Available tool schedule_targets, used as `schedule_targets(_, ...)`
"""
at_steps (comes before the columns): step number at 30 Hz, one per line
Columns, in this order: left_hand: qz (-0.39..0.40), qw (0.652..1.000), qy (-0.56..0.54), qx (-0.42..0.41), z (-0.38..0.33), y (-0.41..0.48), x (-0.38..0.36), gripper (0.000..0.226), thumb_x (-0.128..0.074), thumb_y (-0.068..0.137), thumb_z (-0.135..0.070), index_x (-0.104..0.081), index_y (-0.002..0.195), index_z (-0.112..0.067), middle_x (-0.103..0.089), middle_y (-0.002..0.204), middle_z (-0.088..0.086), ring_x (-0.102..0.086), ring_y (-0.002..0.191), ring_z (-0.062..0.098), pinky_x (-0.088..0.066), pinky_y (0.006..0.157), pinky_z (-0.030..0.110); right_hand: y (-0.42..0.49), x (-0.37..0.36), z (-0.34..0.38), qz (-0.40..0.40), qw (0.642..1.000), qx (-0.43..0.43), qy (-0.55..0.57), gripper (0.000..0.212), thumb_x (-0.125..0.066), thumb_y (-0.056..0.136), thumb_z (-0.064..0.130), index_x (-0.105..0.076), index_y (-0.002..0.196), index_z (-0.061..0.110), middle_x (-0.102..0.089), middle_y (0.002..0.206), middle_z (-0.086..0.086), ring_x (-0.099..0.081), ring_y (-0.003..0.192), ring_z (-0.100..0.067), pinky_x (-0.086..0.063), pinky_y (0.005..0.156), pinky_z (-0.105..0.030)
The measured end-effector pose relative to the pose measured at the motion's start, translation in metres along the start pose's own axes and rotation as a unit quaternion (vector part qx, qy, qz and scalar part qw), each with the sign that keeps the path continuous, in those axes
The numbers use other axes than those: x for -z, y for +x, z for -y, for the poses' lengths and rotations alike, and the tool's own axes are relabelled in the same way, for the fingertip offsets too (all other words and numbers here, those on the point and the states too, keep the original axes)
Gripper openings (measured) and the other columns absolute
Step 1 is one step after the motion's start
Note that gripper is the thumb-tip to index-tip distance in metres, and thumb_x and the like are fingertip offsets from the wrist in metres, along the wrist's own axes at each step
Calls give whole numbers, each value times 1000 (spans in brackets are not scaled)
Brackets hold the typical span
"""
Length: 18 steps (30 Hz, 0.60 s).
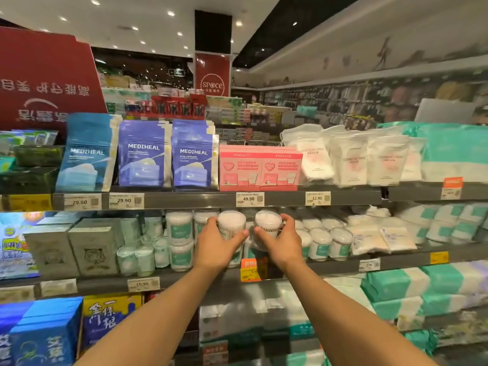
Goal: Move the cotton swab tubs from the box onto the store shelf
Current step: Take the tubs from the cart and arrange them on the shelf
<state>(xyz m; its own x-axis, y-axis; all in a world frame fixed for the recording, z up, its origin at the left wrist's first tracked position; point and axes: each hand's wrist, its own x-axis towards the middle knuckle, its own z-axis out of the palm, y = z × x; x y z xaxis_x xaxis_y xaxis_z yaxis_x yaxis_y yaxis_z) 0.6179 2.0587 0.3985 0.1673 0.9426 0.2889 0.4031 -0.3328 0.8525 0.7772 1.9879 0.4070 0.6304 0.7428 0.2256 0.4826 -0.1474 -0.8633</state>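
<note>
over the front edge of the middle shelf, above an orange price tag, two cotton swab tubs are held just beside each other. the left tub is gripped by the left hand, the right tub by the right hand, fingers curled round each. stocked tubs are stacked to the left.
</note>
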Motion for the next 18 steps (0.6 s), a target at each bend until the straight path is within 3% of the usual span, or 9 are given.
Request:
schedule_targets(9,-10,999,31,19,15,13,-21,79,-81,69,-63,-52,128,-19,-64,120,4,-61,112,24,-53,94,40,26,-11,-9,44,999,3,7,72,-82,81,42,-44,138,21,-64,126,-2,-59,115,-21,-47,95,-31)
schedule_targets(18,-2,999,44,30,15,20,-34,72,-84,75,-35,-49,134,-13,-59,130,10,-56,120,28,-47,101,40,41,-16,-13,89,996,-7,0,77,-83,75,25,-43,141,24,-63,127,0,-60,118,-21,-50,103,-40)
